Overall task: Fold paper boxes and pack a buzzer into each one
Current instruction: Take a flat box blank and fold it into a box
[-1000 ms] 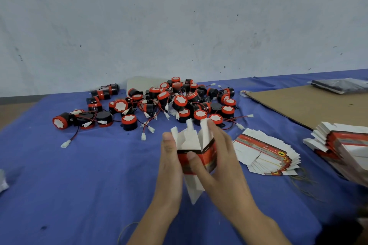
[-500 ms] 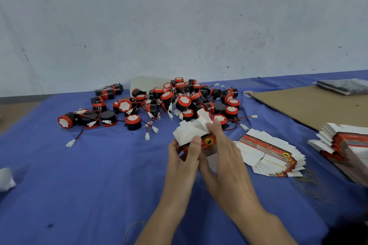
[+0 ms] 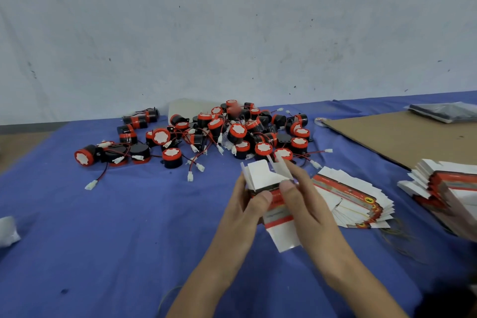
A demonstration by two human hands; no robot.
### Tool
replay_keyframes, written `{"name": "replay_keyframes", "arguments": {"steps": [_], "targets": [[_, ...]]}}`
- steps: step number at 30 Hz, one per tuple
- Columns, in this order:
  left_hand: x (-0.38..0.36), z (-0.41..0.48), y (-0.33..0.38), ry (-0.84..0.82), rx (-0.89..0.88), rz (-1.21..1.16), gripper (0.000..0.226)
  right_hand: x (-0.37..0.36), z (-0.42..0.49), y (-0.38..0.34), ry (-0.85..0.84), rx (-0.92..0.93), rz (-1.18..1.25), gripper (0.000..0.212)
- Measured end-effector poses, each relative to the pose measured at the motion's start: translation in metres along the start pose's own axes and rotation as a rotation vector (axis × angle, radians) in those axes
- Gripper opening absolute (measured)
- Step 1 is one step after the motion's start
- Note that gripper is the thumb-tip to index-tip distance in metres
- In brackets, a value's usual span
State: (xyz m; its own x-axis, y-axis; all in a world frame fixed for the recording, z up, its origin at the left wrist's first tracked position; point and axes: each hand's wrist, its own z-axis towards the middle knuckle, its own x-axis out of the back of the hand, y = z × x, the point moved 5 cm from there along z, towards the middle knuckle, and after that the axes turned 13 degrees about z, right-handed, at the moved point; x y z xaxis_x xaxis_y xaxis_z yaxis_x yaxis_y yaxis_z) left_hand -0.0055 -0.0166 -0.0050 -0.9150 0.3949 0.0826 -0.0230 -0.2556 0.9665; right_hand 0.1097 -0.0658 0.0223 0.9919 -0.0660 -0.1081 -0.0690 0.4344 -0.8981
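Note:
I hold a white and red paper box (image 3: 263,181) upright between both hands above the blue cloth, its white top flaps standing open. My left hand (image 3: 249,205) grips its left side with the thumb on the red front. My right hand (image 3: 302,196) grips its right side, fingers at a top flap. A white bottom flap (image 3: 285,236) hangs down between my wrists. Behind the box lies a pile of black and red buzzers (image 3: 232,131) with red and black wires and white plugs.
A fanned stack of flat boxes (image 3: 358,199) lies just right of my right hand. A second stack (image 3: 449,191) sits at the right edge. A brown cardboard sheet (image 3: 402,134) covers the far right of the table (image 3: 103,240). White scrap (image 3: 7,231) at the left edge.
The box was tilted with its flaps pressed over half a second ago; now it stands upright again with the top flaps open. Both hands stayed on it and shifted slightly.

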Motion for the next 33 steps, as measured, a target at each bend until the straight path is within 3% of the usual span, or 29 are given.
{"name": "replay_keyframes", "arguments": {"steps": [8, 13, 26, 33], "targets": [[-0.005, -0.004, 0.004, 0.011, 0.003, 0.047, 0.071, -0.008, -0.002, 0.006, 0.055, 0.012, -0.039, 0.028], [-0.003, -0.004, 0.005, 0.026, -0.004, 0.065, 0.066, -0.008, -0.001, 0.001, 0.094, 0.082, -0.144, 0.035], [-0.005, -0.006, 0.003, -0.008, 0.009, 0.013, 0.079, -0.009, -0.001, -0.006, 0.121, 0.16, -0.225, 0.036], [0.0, -0.004, 0.004, -0.006, -0.031, -0.044, 0.06, -0.01, -0.002, -0.002, 0.074, 0.076, -0.148, 0.029]]}}
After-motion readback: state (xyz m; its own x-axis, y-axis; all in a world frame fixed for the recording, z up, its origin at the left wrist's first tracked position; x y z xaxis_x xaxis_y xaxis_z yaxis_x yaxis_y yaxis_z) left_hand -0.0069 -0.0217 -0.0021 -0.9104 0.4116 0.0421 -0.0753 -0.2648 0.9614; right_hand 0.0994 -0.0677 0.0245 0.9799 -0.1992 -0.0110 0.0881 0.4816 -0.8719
